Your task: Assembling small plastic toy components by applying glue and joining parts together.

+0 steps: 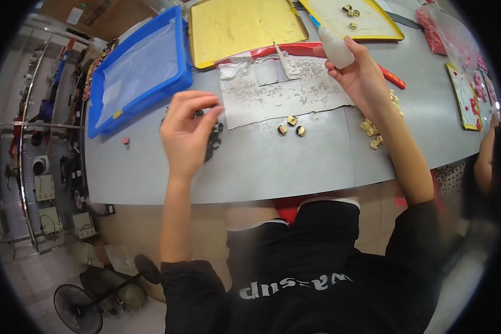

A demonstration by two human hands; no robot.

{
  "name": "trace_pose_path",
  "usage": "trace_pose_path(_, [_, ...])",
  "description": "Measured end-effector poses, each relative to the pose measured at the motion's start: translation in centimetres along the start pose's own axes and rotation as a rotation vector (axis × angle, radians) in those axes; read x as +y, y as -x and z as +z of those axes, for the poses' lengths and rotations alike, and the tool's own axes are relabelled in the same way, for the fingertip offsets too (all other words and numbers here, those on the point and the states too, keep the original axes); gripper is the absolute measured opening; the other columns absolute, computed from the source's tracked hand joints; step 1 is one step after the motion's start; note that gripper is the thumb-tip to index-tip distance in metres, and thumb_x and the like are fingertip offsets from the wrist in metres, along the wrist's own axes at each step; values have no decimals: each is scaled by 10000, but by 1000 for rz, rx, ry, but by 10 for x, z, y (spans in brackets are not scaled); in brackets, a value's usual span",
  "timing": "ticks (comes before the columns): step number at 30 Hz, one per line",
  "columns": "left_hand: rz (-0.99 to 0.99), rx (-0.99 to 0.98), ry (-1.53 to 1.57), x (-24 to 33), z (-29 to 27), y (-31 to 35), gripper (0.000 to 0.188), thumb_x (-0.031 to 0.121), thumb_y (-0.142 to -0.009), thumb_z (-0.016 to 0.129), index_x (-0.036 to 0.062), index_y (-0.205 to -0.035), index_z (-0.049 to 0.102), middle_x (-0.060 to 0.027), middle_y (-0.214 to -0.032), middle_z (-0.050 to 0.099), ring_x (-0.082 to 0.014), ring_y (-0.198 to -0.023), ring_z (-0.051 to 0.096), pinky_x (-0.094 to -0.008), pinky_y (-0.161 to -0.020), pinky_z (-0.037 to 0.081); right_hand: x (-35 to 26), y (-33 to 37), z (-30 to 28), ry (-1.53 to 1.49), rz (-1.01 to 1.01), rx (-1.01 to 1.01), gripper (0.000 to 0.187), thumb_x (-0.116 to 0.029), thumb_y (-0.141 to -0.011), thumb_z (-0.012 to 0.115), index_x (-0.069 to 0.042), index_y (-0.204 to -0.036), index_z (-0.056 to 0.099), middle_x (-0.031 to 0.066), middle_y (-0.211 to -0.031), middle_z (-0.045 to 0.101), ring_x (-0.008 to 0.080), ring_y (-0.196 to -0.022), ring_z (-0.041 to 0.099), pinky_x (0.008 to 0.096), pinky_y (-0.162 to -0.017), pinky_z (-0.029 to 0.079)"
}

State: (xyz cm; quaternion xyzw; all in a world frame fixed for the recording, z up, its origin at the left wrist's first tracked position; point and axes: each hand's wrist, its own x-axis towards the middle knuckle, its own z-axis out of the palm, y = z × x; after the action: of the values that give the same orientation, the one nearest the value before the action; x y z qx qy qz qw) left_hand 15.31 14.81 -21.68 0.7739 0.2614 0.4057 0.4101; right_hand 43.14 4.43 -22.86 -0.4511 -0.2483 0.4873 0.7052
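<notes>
My right hand (362, 75) is raised over the far part of the table, its fingers closed round a small translucent white squeeze bottle (338, 51). The bottle tilts up to the left, with a blue tip. Bent in a pinch, my left hand (188, 127) is above several small black pieces (212, 142), partly hidden behind it. A bit of something dark shows at its fingers, too small to name. Between the hands, three small cream-and-black pieces (291, 119) lie by the near edge of a white sheet (284, 103) spotted with grey smears.
A blue tray (182, 53) stands at the far left, beside a yellow tray (245, 28). Another yellow-rimmed tray (373, 28) holds several small pieces. Cream pieces (368, 128) lie near my right forearm. Farther right are a narrow tray (463, 97) and another person's arm (486, 153).
</notes>
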Motion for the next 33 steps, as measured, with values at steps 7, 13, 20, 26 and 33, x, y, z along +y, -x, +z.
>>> trace_pose_path(7, [-17, -119, 287, 3, 79, -17, 211, -67, -746, 643, 11, -942, 631, -77, -967, 576, -135, -869, 590, -235, -721, 536, 4, -5, -7, -128, -21, -13, 541, -437, -850, 575, 19, -1120, 467, 124, -1076, 576, 63, -623, 359, 184, -611, 380])
trace_pose_path(13, [-76, -108, 203, -6, 94, -2, 443, -9, -694, 725, 20, -1083, 517, -71, -928, 623, -129, -817, 605, -233, -662, 506, 1, 0, -5, -39, -32, -33, 456, -477, -847, 557, -38, -959, 503, 108, -1027, 609, 46, -587, 323, 162, -591, 333])
trace_pose_path(20, [-2, -71, 173, -12, 93, 0, 655, 20, -668, 759, 21, -1171, 339, -67, -851, 646, -125, -797, 583, -237, -680, 410, 11, 8, 16, 168, -77, -93, 454, -482, -936, 351, -48, -949, 484, 102, -933, 604, 23, -496, 324, 165, -505, 318])
trace_pose_path(26, [33, -49, 167, -14, 91, -1, 695, 19, -651, 770, 23, -1177, 316, -74, -842, 646, -125, -797, 584, -232, -675, 392, 15, 10, 17, 307, -118, -93, 439, -464, -953, 301, -58, -949, 468, 107, -926, 599, 18, -462, 330, 156, -435, 289])
trace_pose_path(33, [41, -44, 182, -14, 91, 1, 710, 13, -647, 771, 22, -1183, 306, -76, -840, 646, -119, -794, 584, -230, -669, 389, 17, 13, 19, 318, -139, -132, 427, -459, -956, 294, -68, -945, 466, 106, -907, 600, 15, -463, 338, 145, -424, 283])
